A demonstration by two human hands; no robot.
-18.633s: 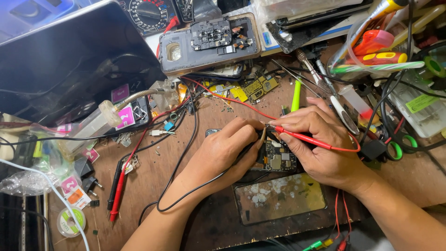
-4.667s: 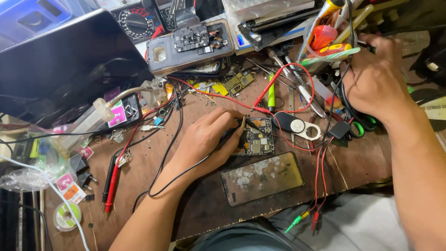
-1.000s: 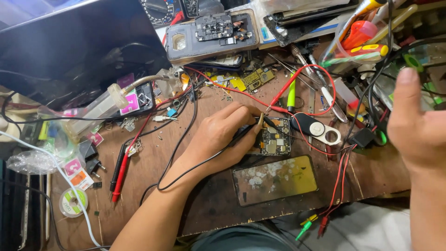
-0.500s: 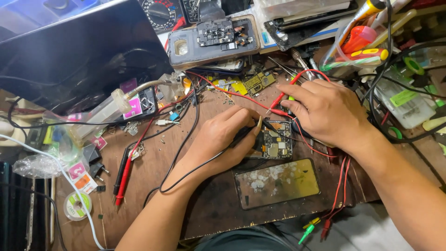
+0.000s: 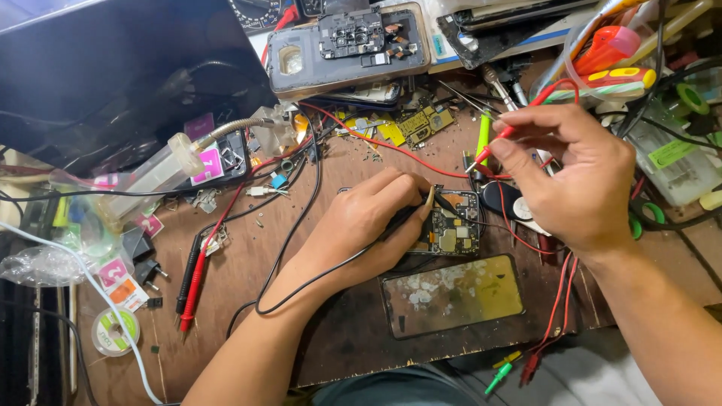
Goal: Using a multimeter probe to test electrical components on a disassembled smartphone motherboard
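A black probe (image 5: 410,216) was pinched in the left hand (image 5: 368,225), tip held on the circuit board (image 5: 454,231) at bench centre. A red probe (image 5: 505,137) was gripped in the right hand (image 5: 575,177), just above the board's far edge. Steadier contact would be got with wrists braced.

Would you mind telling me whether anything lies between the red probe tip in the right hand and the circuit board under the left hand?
Nothing visible does. The red probe in the right hand hangs above the circuit board with open air below its tip. The left hand holds a black probe on the board's left edge, aside from that gap.
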